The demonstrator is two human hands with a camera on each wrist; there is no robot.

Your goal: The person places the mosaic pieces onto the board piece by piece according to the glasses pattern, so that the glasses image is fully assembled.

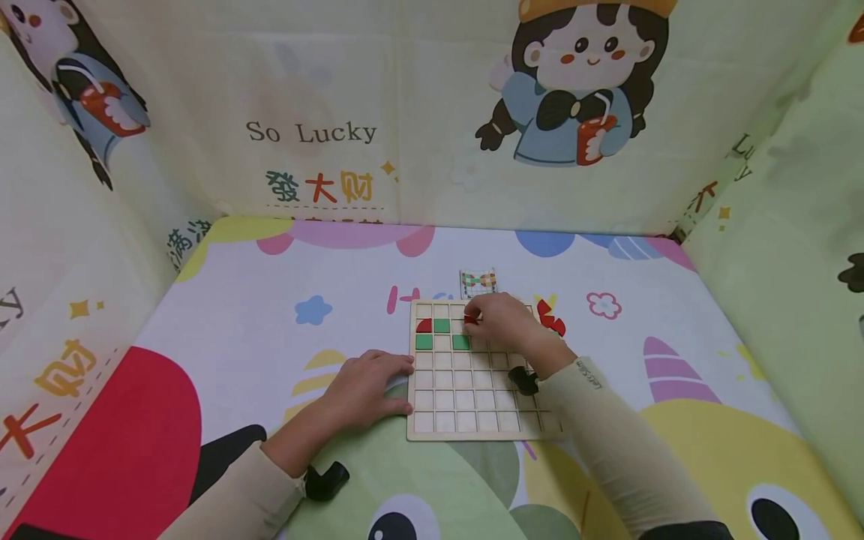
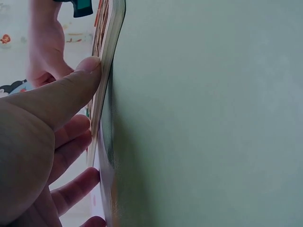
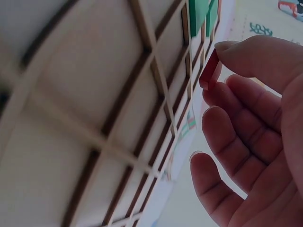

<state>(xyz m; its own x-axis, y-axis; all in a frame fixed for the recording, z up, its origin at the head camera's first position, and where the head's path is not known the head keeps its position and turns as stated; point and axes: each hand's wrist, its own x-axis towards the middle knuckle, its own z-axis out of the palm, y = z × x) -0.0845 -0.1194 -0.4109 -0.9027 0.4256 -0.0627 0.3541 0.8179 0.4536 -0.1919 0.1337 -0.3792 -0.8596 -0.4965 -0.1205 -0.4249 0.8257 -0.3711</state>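
Observation:
A wooden grid board (image 1: pixel 435 436) lies flat on the patterned cloth. My right hand (image 1: pixel 502 321) is over its upper middle, pinching a small red tile (image 3: pixel 211 71) between thumb and index finger, its other fingers loosely bent. Beside the board's left edge, my left hand (image 1: pixel 367 384) rests with thumb and fingertips touching the rim, fingers relaxed. In the board's upper left cells sit a red rounded tile (image 1: pixel 424 326) and several square green tiles (image 1: pixel 442 326). The right hand and forearm hide part of the grid.
Behind the board stands a small pattern card (image 1: pixel 478 281) with coloured shapes. Several loose red pieces (image 1: pixel 552 319) lie at its right edge, partly behind the right wrist. A black wrist camera (image 1: pixel 523 380) hangs over the grid. Printed cloth walls (image 1: pixel 432 120) enclose the back and sides.

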